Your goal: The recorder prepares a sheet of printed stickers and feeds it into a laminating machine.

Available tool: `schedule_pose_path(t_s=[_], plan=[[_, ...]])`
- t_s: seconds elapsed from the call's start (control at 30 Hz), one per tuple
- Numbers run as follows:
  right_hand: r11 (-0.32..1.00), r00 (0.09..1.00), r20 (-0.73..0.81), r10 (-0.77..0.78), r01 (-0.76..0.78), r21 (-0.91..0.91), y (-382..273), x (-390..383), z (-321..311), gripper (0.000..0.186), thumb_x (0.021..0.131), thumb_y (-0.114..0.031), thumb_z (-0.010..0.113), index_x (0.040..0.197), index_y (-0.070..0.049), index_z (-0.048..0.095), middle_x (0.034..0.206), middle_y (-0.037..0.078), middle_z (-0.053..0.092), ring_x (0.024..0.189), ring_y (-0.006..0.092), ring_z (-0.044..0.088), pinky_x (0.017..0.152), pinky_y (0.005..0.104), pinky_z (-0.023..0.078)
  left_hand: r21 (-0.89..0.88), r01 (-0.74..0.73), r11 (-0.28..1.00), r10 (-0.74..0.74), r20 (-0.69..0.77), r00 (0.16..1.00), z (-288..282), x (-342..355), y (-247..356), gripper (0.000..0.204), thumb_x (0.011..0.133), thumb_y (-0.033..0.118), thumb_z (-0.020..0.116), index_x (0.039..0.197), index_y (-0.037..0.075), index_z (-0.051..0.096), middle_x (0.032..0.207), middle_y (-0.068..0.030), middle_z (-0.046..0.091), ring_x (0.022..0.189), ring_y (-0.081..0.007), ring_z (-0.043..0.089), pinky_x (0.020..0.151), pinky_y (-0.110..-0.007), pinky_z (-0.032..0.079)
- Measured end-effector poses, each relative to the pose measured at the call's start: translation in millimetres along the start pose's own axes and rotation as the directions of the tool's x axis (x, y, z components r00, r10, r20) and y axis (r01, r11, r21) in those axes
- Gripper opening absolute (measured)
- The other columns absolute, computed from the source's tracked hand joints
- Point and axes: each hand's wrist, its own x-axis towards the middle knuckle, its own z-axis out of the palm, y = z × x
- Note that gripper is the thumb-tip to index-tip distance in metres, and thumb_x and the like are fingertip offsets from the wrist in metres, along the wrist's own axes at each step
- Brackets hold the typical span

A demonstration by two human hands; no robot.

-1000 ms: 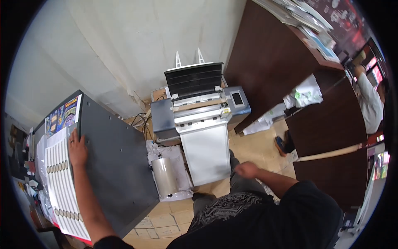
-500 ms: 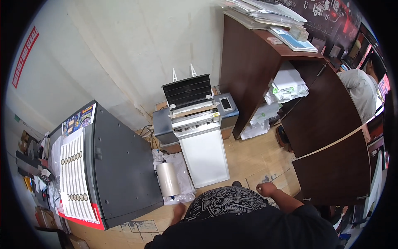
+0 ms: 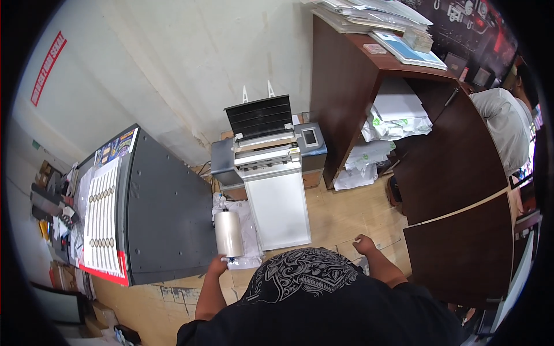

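My left hand (image 3: 218, 264) is low beside the near end of a pale, glossy film roll (image 3: 229, 233) with dark end pieces. Whether it touches the roll, and how its fingers lie, is too small to tell. Out to the right, above the floor, my right hand (image 3: 363, 244) has curled fingers; anything inside them is hidden. The roll lies on crumpled white plastic wrapping (image 3: 252, 230). Just right of it, a long white tray (image 3: 279, 213) slopes down from a grey machine (image 3: 268, 153) with a raised black lid and a small screen.
A dark grey cabinet (image 3: 170, 213) bearing printed sheets (image 3: 107, 202) stands at the left. At the right are a brown shelf unit (image 3: 346, 98) holding paper packs, and brown panels (image 3: 456, 167). Another person (image 3: 502, 127) in a light shirt is beyond them.
My left hand has moved forward and left, up to the roll's near end. My right hand has shifted slightly forward and left. The view has tilted a little.
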Motion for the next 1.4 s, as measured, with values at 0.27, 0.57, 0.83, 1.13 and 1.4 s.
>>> schedule_pose_path(t_s=[0.27,0.57,0.83,1.13,1.4], plan=[[0.972,0.963,0.135,-0.232,0.235,-0.003,-13.9,33.6,0.3,0.036,0.084,-0.033,0.071,0.110,-0.009,0.069,0.091,0.015,0.073,0.088,0.0320,0.070,0.081,0.0402,0.055,0.016,-0.243,0.970,0.213,0.426,0.879,99.9,-44.0,106.6,0.043,0.089,0.019,0.068,0.128,0.004,0.062,0.106,-0.0167,0.074,0.089,-0.0249,0.071,0.083,-0.038,0.055],[0.787,0.728,0.488,-0.482,0.605,-0.125,-87.8,109.0,23.5,0.044,0.085,-0.046,0.063,0.108,-0.009,0.072,0.101,0.016,0.072,0.092,0.0355,0.068,0.085,0.0450,0.054,0.036,-0.032,0.999,0.022,0.255,0.967,135.0,-105.1,33.3,0.032,0.080,0.022,0.071,0.110,0.011,0.073,0.103,-0.0166,0.074,0.100,-0.0309,0.070,0.086,-0.043,0.054],[0.370,0.216,0.808,-0.548,0.929,0.002,-286.5,118.0,120.6,0.041,0.086,-0.042,0.065,0.109,-0.009,0.072,0.099,0.015,0.073,0.089,0.0332,0.069,0.083,0.0429,0.054,-0.448,0.201,0.871,-0.383,-0.366,0.848,169.6,-225.7,-22.1,0.049,0.082,0.015,0.057,0.131,0.011,0.063,0.126,-0.0200,0.066,0.116,-0.0355,0.063,0.099,-0.043,0.049],[0.096,-0.097,0.938,-0.334,0.986,0.137,-354.7,-15.2,231.2,0.038,0.087,-0.037,0.067,0.111,-0.008,0.072,0.097,0.015,0.073,0.087,0.0306,0.070,0.081,0.0404,0.054,-0.567,0.725,0.392,-0.797,0.185,0.575,451.0,-416.1,-52.8,0.030,0.092,0.009,0.056,0.117,0.004,0.073,0.113,-0.0160,0.073,0.105,-0.0319,0.069,0.094,-0.048,0.049],[-0.038,-0.147,0.973,-0.180,0.989,0.143,-349.9,-90.6,312.4,0.036,0.087,-0.033,0.069,0.112,-0.008,0.072,0.096,0.014,0.074,0.084,0.0282,0.071,0.080,0.0383,0.055,-0.836,0.512,0.196,-0.668,0.268,0.694,497.0,-497.4,-173.6,0.041,0.096,0.046,0.058,0.105,0.010,0.077,0.094,-0.0087,0.076,0.087,-0.0231,0.069,0.084,-0.044,0.053]])
